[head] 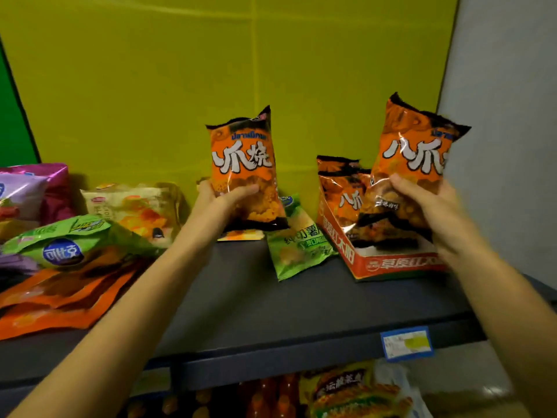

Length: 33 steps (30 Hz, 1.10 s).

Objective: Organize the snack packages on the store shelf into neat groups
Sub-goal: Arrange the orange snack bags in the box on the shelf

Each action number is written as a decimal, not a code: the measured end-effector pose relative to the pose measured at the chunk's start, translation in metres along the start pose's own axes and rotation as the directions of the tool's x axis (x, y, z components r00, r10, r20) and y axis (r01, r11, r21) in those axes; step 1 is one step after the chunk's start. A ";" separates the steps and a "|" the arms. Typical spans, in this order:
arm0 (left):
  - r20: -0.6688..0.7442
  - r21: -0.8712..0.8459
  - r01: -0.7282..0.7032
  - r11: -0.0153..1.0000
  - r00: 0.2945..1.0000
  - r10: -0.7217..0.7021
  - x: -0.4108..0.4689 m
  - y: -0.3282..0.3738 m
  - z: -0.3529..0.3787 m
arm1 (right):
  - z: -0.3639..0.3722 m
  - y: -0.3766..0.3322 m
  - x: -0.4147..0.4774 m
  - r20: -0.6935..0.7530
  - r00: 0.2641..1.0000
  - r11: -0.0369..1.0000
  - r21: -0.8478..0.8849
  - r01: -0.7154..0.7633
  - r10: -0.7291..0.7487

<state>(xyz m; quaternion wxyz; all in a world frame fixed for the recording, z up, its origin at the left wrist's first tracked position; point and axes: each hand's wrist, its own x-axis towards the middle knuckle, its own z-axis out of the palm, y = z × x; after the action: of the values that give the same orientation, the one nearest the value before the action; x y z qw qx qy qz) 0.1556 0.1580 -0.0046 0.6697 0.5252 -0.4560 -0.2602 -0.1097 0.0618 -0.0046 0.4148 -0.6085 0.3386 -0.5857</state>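
Note:
My left hand (221,196) grips an orange snack bag (242,164) with white characters, held upright above the middle of the dark shelf (271,309). My right hand (425,200) grips a second, matching orange snack bag (413,152), tilted over an open red and white display carton (391,262) at the right. More of the same orange bags (340,188) stand inside that carton. A green chip bag (297,242) lies between the carton and my left hand.
At the left lie a green bag (69,239), a pale yellow bag (132,209), purple bags (30,191) and flat orange pouches (60,300). A blue price tag (407,342) sits on the shelf's front edge. Lower-shelf goods (340,390) show below. A yellow-green panel backs the shelf.

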 end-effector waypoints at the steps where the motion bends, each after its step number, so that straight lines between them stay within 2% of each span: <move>1: 0.021 -0.014 -0.011 1.000 1.000 0.012 0.002 -0.002 0.014 | -0.007 0.002 0.003 -0.011 1.000 1.000 0.007 -0.013 0.013; 6: 0.109 -0.084 -0.032 0.996 0.993 0.042 0.006 -0.009 0.093 | -0.047 0.014 0.018 -0.012 0.999 0.994 0.108 -0.034 0.035; 10: 0.122 -0.081 0.014 0.997 0.992 -0.004 0.008 -0.020 0.144 | -0.073 0.024 0.035 0.018 0.997 0.982 0.171 -0.077 0.075; 14: 0.097 0.041 0.003 0.999 0.995 -0.007 0.008 -0.037 0.183 | -0.095 0.035 0.049 0.041 0.991 0.961 0.240 -0.135 0.129; 16: 0.083 0.244 -0.064 0.968 0.996 0.045 0.008 -0.047 0.196 | -0.104 0.039 0.057 0.084 0.988 0.946 0.286 -0.152 0.133; 17: 0.060 0.388 -0.088 0.917 0.996 0.070 0.008 -0.051 0.202 | -0.107 0.041 0.059 0.115 0.985 0.939 0.303 -0.161 0.132; 19: 0.011 0.661 -0.102 0.743 0.992 0.127 0.006 -0.061 0.209 | -0.110 0.045 0.062 0.191 0.972 0.924 0.331 -0.192 0.133; 21: 0.024 0.820 -0.119 0.559 0.984 0.175 0.002 -0.070 0.213 | -0.110 0.052 0.065 0.258 0.955 0.920 0.319 -0.229 0.148; 24: 0.086 0.928 -0.173 0.330 0.961 0.262 -0.006 -0.083 0.213 | -0.107 0.064 0.068 0.325 0.926 0.944 0.195 -0.265 0.193; 27: 0.077 0.965 -0.146 0.217 0.952 0.296 -0.012 -0.088 0.211 | -0.109 0.069 0.070 0.322 0.916 0.965 0.023 -0.260 0.239; 29: 0.048 0.962 -0.115 0.246 0.963 0.266 -0.009 -0.086 0.205 | -0.110 0.068 0.069 0.329 0.920 0.975 -0.133 -0.177 0.212; 31: 0.029 0.928 -0.106 0.357 0.976 0.215 -0.003 -0.083 0.198 | -0.109 0.068 0.068 0.363 0.920 0.956 -0.292 -0.039 0.148; 33: 0.034 0.865 -0.118 0.487 0.983 0.178 0.001 -0.079 0.195 | -0.106 0.069 0.070 0.408 0.906 0.891 -0.444 0.092 0.109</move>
<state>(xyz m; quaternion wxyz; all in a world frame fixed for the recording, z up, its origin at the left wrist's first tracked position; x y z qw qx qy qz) -0.0060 0.0418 -0.0721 0.3509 0.7555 -0.5479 0.0765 -0.2037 -0.0417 -0.0397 0.3274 -0.7987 0.3704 -0.3431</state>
